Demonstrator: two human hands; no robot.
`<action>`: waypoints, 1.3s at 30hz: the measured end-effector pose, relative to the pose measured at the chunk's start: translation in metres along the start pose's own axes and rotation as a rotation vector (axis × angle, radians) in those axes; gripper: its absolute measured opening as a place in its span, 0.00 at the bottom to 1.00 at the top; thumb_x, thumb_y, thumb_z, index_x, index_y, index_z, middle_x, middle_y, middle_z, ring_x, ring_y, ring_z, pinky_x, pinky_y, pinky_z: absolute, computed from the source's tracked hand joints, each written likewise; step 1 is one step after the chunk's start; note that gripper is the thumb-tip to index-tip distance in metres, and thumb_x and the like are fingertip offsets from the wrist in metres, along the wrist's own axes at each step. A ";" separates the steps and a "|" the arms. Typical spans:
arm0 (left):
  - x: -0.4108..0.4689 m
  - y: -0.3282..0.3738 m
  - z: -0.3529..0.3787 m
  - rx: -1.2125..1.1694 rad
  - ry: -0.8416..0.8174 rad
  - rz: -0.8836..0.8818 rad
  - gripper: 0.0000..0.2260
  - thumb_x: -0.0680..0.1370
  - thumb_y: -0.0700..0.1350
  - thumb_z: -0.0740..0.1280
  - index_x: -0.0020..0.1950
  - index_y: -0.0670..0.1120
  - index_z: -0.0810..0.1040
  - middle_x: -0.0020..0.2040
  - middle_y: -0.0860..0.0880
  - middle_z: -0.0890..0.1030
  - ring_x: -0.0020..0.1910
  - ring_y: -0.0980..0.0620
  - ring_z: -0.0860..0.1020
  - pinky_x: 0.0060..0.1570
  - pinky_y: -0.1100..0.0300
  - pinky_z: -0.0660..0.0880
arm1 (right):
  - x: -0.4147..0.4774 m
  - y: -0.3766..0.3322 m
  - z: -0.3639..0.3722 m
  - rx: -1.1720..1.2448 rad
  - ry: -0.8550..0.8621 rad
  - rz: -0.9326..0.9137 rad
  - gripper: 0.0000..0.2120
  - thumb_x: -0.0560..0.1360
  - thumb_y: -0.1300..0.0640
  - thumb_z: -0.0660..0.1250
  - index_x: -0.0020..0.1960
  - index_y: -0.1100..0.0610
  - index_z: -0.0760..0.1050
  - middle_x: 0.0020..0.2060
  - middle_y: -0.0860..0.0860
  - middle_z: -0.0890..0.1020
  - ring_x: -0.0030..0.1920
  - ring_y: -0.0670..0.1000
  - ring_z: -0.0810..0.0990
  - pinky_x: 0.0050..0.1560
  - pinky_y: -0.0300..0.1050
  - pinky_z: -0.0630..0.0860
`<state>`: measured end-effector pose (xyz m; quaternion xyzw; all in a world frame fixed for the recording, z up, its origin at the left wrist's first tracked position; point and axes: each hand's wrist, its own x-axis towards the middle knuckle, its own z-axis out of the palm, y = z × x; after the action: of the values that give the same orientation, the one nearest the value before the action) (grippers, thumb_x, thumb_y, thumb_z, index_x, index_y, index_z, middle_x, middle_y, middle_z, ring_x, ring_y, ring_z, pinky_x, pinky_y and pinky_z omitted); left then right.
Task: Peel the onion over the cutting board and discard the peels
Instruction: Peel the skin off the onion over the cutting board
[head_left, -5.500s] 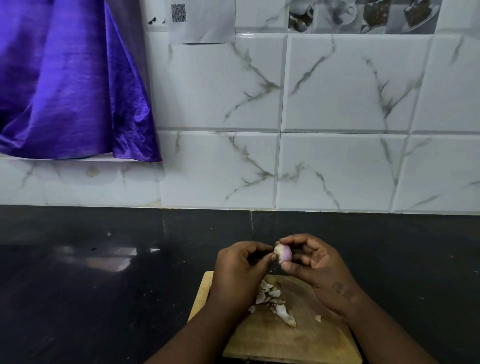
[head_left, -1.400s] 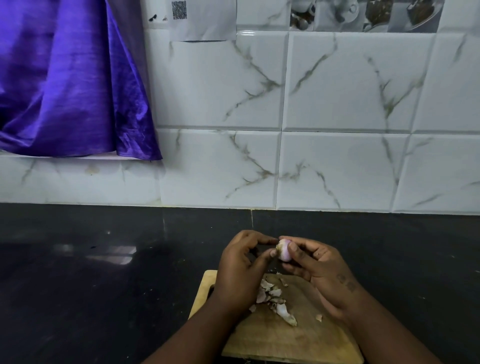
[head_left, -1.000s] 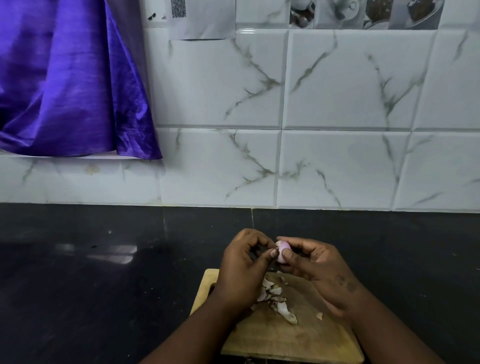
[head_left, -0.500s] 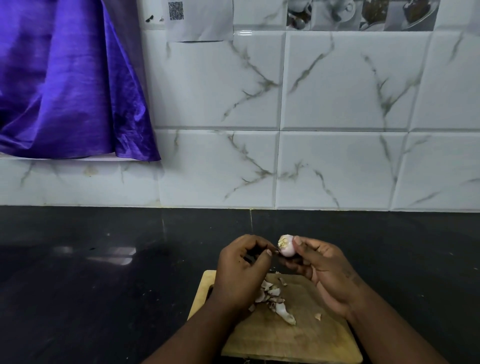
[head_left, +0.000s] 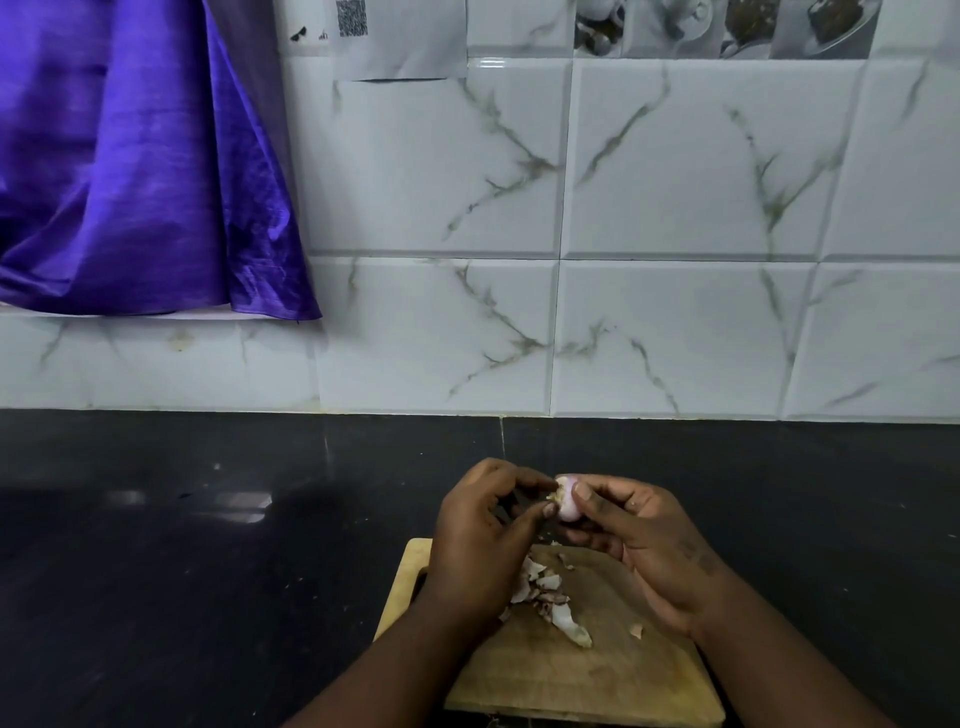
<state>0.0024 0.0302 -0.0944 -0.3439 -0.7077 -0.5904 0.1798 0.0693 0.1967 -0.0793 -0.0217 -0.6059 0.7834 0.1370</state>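
A small pale pink onion (head_left: 567, 500) is held above the far edge of the wooden cutting board (head_left: 613, 670). My right hand (head_left: 644, 545) grips it between thumb and fingers. My left hand (head_left: 483, 540) pinches at the onion's root end with thumb and fingertips. A heap of dry peels (head_left: 545, 597) lies on the board below my hands, partly hidden by my left hand. One small scrap (head_left: 636, 631) lies apart to the right.
The board rests on a dark glossy countertop (head_left: 208, 571). A white marbled tile wall (head_left: 623, 260) rises behind. A purple cloth (head_left: 130, 166) hangs at the upper left.
My right hand has turned the onion so its root end faces my left hand. My left fingertips have closed onto that end. The peel heap has not moved.
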 end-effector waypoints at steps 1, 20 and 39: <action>0.000 0.000 0.000 0.000 -0.009 0.006 0.09 0.76 0.36 0.78 0.51 0.50 0.88 0.48 0.56 0.83 0.49 0.55 0.83 0.47 0.66 0.79 | 0.000 0.000 0.000 -0.012 0.002 0.002 0.16 0.71 0.56 0.75 0.57 0.62 0.86 0.54 0.68 0.86 0.50 0.57 0.86 0.56 0.50 0.84; -0.003 -0.002 -0.002 0.137 -0.234 -0.050 0.06 0.83 0.42 0.70 0.49 0.52 0.78 0.49 0.55 0.78 0.49 0.55 0.78 0.45 0.65 0.76 | -0.001 0.001 -0.002 -0.217 0.021 -0.078 0.13 0.70 0.54 0.78 0.52 0.58 0.88 0.47 0.61 0.90 0.48 0.58 0.88 0.55 0.51 0.84; -0.001 -0.001 0.002 0.038 -0.078 0.074 0.12 0.77 0.34 0.76 0.56 0.48 0.86 0.52 0.55 0.84 0.53 0.56 0.83 0.50 0.64 0.80 | 0.002 -0.001 0.000 0.066 0.079 0.099 0.16 0.72 0.51 0.75 0.50 0.64 0.87 0.43 0.62 0.87 0.37 0.52 0.84 0.36 0.40 0.84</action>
<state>0.0024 0.0313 -0.0964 -0.3891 -0.7121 -0.5560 0.1800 0.0677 0.1978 -0.0784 -0.0780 -0.5722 0.8072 0.1224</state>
